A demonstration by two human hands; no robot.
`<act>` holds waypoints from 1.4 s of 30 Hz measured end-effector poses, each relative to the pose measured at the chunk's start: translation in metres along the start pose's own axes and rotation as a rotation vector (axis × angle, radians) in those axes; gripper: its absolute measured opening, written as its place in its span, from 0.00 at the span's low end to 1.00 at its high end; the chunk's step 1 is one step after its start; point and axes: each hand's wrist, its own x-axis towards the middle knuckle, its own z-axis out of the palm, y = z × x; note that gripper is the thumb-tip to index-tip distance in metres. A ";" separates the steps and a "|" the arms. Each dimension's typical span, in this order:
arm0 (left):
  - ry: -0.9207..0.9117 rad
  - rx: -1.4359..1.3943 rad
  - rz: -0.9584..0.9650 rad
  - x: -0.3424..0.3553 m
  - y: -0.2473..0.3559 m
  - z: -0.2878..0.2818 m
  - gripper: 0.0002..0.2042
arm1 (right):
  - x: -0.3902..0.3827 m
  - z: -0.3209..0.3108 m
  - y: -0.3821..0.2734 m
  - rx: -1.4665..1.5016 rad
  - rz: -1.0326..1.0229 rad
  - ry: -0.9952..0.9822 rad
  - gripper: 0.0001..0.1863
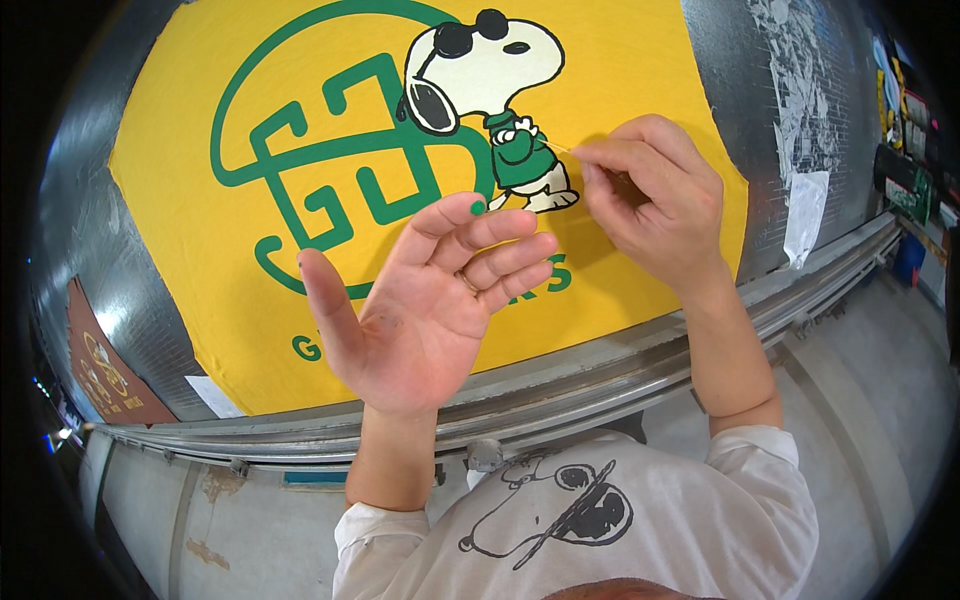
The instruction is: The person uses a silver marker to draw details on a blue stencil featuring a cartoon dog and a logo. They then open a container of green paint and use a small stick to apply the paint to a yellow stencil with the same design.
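A yellow fabric panel (pixel 650 310) lies flat, printed with a green emblem, lettering and a cartoon dog (pixel 515 70) in dark glasses and a green top. My right hand (pixel 665 195) pinches a thin pale stick, like a toothpick (pixel 557 147), between thumb and fingers. The stick's tip is at the dog's green top; whether it touches the print I cannot tell. My left hand (pixel 420 320) is palm up over the lower part of the print, fingers stretched out and holding nothing. A dab of green paint (pixel 478 208) sits on its index fingertip.
The panel lies on a dark metal-like table (pixel 735 60) with a metal rail (pixel 560 385) along its near edge. A brown printed piece (pixel 110 375) is at the left. White paper (pixel 806 215) hangs at the right, near assorted items (pixel 905 170).
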 end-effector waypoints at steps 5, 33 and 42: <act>-0.007 0.004 0.000 0.000 0.000 0.000 0.51 | 0.000 0.001 0.000 0.011 0.008 0.003 0.10; -0.036 0.014 -0.002 0.000 0.001 -0.002 0.50 | 0.000 0.001 0.000 0.023 0.020 0.001 0.11; -0.046 0.013 -0.004 0.000 0.001 -0.002 0.50 | 0.000 0.000 0.000 0.040 0.013 -0.005 0.11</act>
